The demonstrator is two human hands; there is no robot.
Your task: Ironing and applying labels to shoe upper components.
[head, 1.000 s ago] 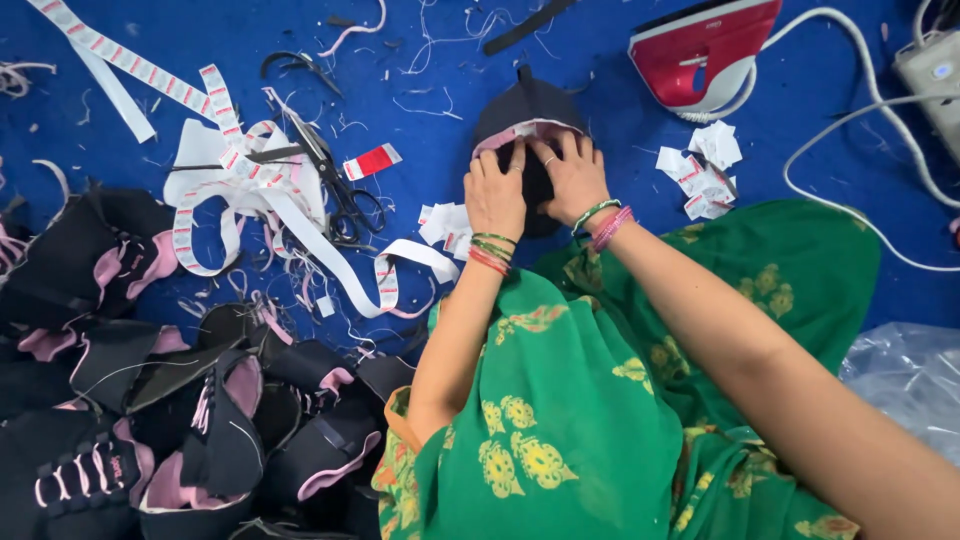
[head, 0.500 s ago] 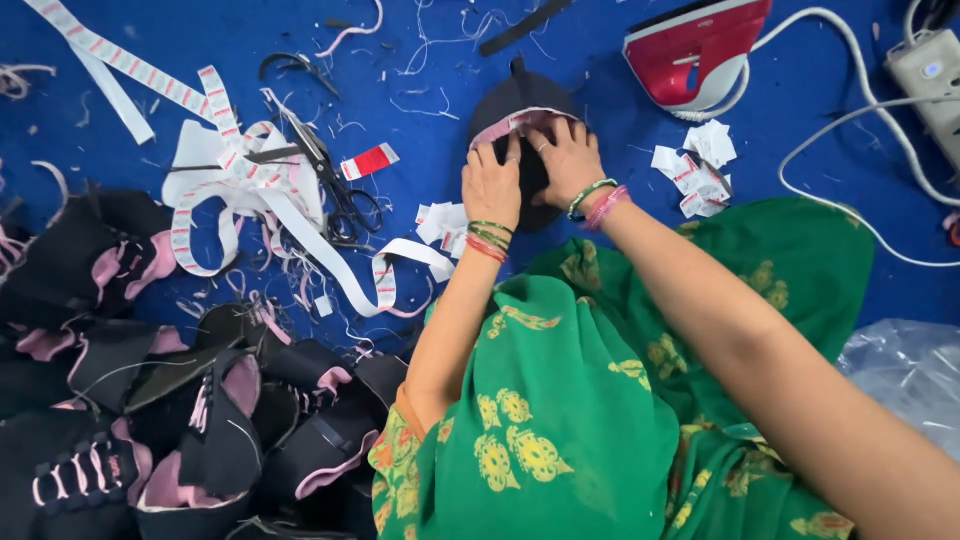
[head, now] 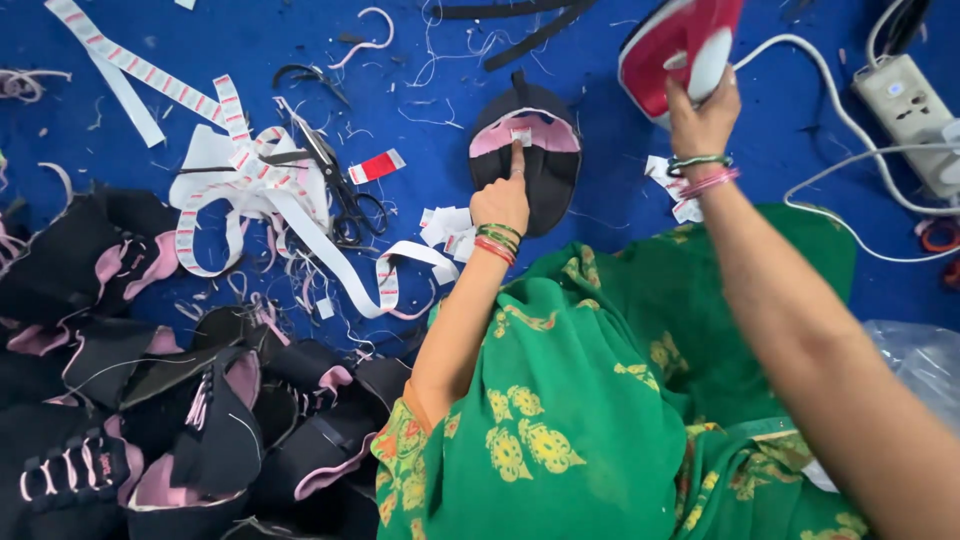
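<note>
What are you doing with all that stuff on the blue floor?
The left hand presses a fingertip on a small white label lying on the pink lining of a black shoe piece. The right hand grips the handle of a red and white iron, tilted off the blue mat. Scissors and label strips lie nearby.

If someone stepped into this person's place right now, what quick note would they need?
Left hand: forefinger presses a small white label onto the pink lining of the black shoe upper lying on the blue mat.
Right hand: grips the red iron, lifted up off the mat.
Done: label placed on the lining.
Left: iron has not touched the label. More black uppers are piled at the left, beside label strips and scissors.
</note>
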